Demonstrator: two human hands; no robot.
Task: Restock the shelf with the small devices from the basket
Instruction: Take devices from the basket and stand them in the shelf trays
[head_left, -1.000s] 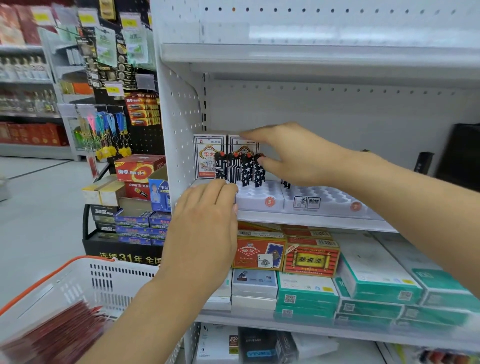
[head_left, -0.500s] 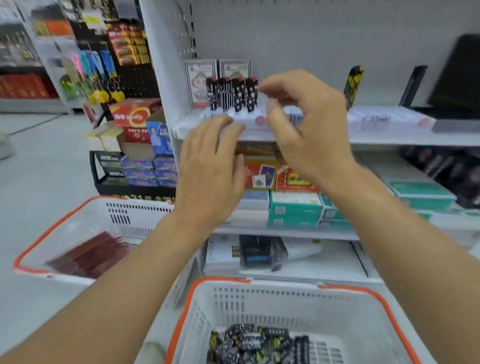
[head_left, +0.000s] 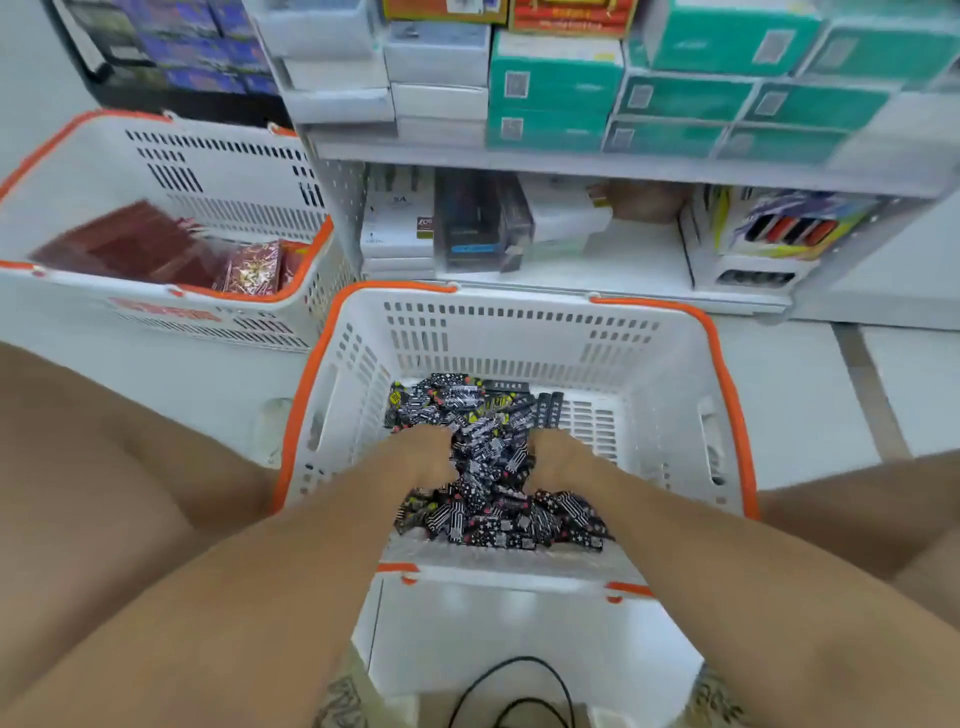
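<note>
Down at frame centre, white basket (head_left: 670, 364) with orange rim sits on the floor between the person's bare knees. Pile of small black patterned devices (head_left: 493, 467) covers the basket bottom, from 12 o'clock at the far wall down to 6 o'clock near the front rim. Bare slotted floor shows at 3 o'clock of the pile.

Left hand (head_left: 423, 454) is pushed into the pile at its 9 o'clock side, fingers buried among the devices. Grip: cannot tell, fingertips hidden and blurred. Right hand (head_left: 558, 457) is dug in at the 3 o'clock side of the pile, same story, fingers sunk into the devices, cannot tell if they clamp anything. Hands are near each other, with a strip of devices between them. Both forearms run in from the lower corners.

Second basket (head_left: 218, 171), white and orange, stands at 10 o'clock of the first, just beside it, holding dark red packets (head_left: 135, 247). Shelf unit (head_left: 571, 163) is at 12 o'clock behind both baskets. Upper board carries teal boxes (head_left: 675, 93) at 1 o'clock and white boxes (head_left: 436, 78) at 11 o'clock. Lower board holds white and dark packages, blurred, plus a colourful display box (head_left: 779, 228) at 2 o'clock. Black cable (head_left: 519, 691) loops at 6 o'clock, bottom edge.
</note>
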